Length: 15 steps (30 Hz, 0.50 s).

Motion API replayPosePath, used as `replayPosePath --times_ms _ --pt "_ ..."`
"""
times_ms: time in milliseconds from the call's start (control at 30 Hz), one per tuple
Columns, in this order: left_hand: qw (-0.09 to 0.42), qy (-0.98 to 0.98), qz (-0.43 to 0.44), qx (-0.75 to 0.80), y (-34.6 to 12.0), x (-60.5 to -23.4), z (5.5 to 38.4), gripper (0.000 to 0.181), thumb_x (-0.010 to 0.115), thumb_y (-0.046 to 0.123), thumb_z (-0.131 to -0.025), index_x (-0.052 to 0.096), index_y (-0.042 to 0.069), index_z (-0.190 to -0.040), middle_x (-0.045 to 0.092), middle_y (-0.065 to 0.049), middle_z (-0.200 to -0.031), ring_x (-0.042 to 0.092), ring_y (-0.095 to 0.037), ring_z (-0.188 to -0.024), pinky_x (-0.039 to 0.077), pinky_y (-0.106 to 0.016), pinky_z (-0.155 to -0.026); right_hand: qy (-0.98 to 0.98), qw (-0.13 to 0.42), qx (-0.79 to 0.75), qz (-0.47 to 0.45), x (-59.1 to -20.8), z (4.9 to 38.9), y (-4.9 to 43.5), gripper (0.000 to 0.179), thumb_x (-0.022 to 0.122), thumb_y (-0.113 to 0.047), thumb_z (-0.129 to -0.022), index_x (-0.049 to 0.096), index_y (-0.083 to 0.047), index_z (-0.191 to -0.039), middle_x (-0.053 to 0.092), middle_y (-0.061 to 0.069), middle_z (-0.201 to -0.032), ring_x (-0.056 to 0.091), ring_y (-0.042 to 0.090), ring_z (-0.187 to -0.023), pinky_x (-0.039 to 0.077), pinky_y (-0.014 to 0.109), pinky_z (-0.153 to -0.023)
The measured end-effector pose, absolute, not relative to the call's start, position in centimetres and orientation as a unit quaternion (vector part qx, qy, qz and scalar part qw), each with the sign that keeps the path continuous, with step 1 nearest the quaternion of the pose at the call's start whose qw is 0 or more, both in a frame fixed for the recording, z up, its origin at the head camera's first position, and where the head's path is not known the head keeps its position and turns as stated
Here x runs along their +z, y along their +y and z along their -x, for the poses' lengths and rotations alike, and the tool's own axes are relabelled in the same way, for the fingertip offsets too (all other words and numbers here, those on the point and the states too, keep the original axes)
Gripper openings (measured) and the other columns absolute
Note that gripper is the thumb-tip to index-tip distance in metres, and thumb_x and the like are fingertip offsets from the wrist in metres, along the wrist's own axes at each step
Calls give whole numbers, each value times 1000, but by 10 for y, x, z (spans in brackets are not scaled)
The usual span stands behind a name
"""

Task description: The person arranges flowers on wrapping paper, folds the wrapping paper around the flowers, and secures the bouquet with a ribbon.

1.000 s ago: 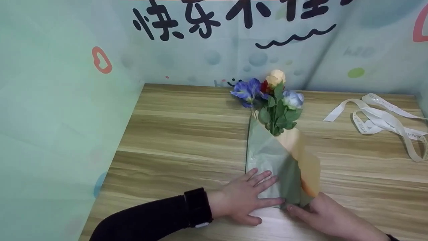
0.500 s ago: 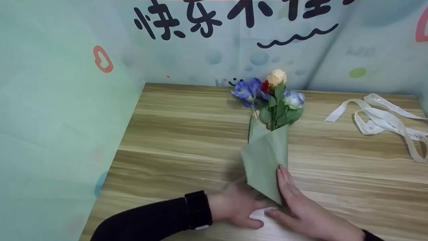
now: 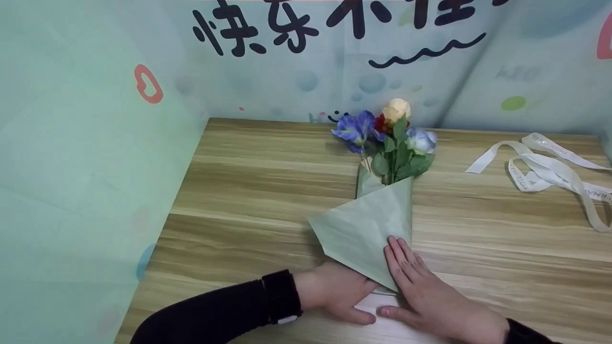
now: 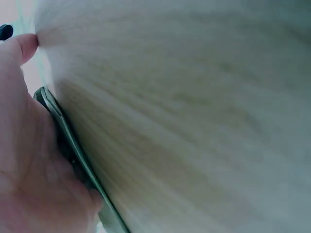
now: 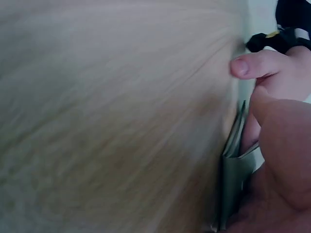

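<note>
A bouquet of a purple-blue flower (image 3: 355, 131), a cream rose (image 3: 397, 111), a pale blue flower (image 3: 421, 140) and a partly hidden red one (image 3: 380, 123) lies in green wrapping paper (image 3: 363, 229). The right side of the paper is folded over the stems, its corner pointing left. My right hand (image 3: 425, 294) presses straight fingers on this flap near the right fold. Under the flap's lower edge reach the fingers of my left hand (image 3: 337, 289), mostly hidden. In the left wrist view that palm lies along the paper's edge (image 4: 77, 145).
White printed ribbon (image 3: 550, 167) lies loosely coiled at the right of the wooden table (image 3: 258, 191). A pale green backdrop (image 3: 287, 91) with black lettering stands behind the table and along its left side.
My right hand has folded the paper's right side leftward over the stems, covering its tan inner face, and now lies on the flap. My left hand's fingers have become covered by it.
</note>
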<state>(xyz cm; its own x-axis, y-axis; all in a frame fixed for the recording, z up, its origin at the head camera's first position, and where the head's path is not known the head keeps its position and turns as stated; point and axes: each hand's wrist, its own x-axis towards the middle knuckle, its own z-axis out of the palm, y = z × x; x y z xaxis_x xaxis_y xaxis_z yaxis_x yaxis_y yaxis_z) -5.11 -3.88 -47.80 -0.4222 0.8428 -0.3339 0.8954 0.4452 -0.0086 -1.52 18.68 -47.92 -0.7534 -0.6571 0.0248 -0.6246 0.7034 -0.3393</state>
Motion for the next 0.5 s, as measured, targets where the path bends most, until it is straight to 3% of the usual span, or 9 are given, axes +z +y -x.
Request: replayPosePath --times_ms 133,233,300,400,500 --pt "176 821 -540 -61 -46 -474 62 73 40 65 -95 37 14 -148 54 0 -140 50 -10 -128 34 -24 -116 919 8 -133 370 -486 16 189 107 62 -65 -85 17 1 -156 14 20 -166 20 39 -152 -13 18 -122" --pt "203 821 -533 -34 -57 -467 69 55 44 58 -97 51 16 -131 67 4 -110 64 -8 -98 51 -22 -92 919 2 -121 375 -490 17 191 107 61 -67 -86 18 1 -156 16 19 -166 22 39 -151 -13 19 -122" --pt "195 831 -520 -16 -64 -462 73 49 46 57 -97 55 16 -123 68 4 -97 66 -10 -85 54 -25 -81 919 5 -117 377 -491 17 192 105 59 -68 -86 19 0 -156 16 19 -166 23 39 -151 -13 20 -122" --pt "164 853 -495 7 -75 -452 78 52 45 57 -98 59 13 -123 72 0 -101 69 -15 -92 54 -29 -88 920 11 -113 375 -491 16 193 103 56 -68 -87 19 -1 -157 16 17 -166 24 38 -151 -14 20 -122" --pt "135 870 -474 7 -84 -444 79 59 44 57 -99 59 9 -131 67 -8 -125 63 -23 -118 46 -35 -107 922 21 -112 370 -490 16 193 102 55 -69 -88 19 -3 -157 15 16 -167 23 38 -151 -15 19 -122"
